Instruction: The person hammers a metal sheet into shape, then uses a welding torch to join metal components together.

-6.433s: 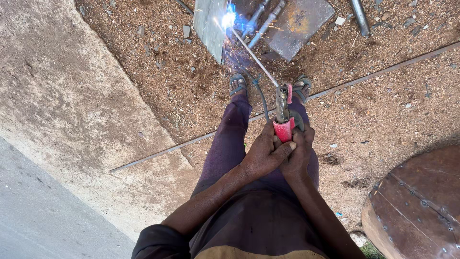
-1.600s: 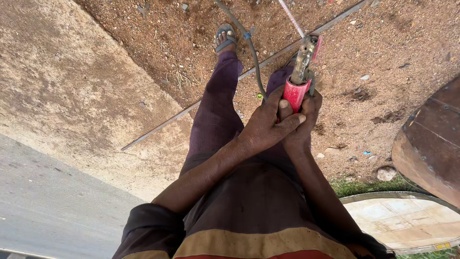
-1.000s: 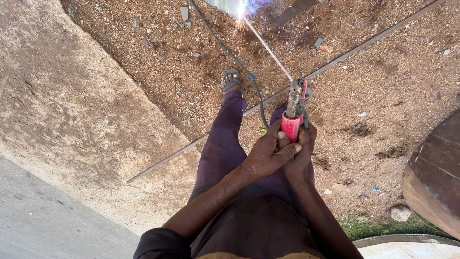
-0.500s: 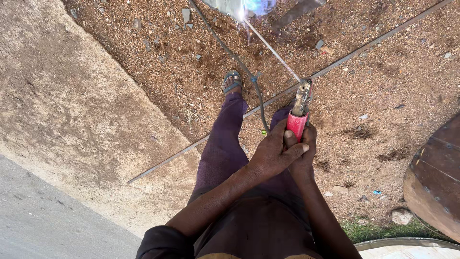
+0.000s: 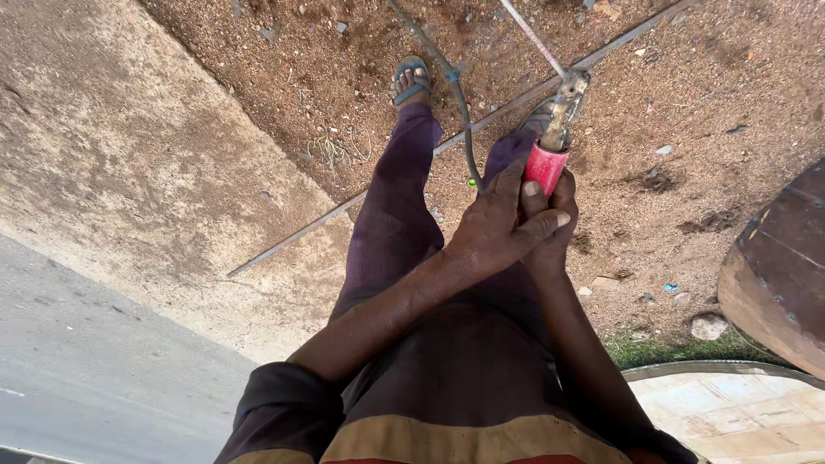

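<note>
Both my hands grip a welding electrode holder (image 5: 550,146) with a red handle and worn metal jaws. My left hand (image 5: 498,228) wraps over the handle from the left. My right hand (image 5: 557,225) sits beneath it, mostly hidden by the left. A thin welding rod (image 5: 531,36) runs from the jaws up and out of the top edge. A dark cable (image 5: 447,77) loops across the dirt near my sandalled left foot (image 5: 411,82). The rod tip and any workpiece are out of view.
A long thin metal bar (image 5: 344,206) lies diagonally on the reddish dirt. A rusty round metal object (image 5: 778,266) stands at the right, with a pale slab (image 5: 739,412) and grass below it. A concrete strip (image 5: 112,189) runs along the left.
The view has dropped: the bright welding arc and metal plate seen at the top before are now out of frame. Both hands keep their grip on the holder.
</note>
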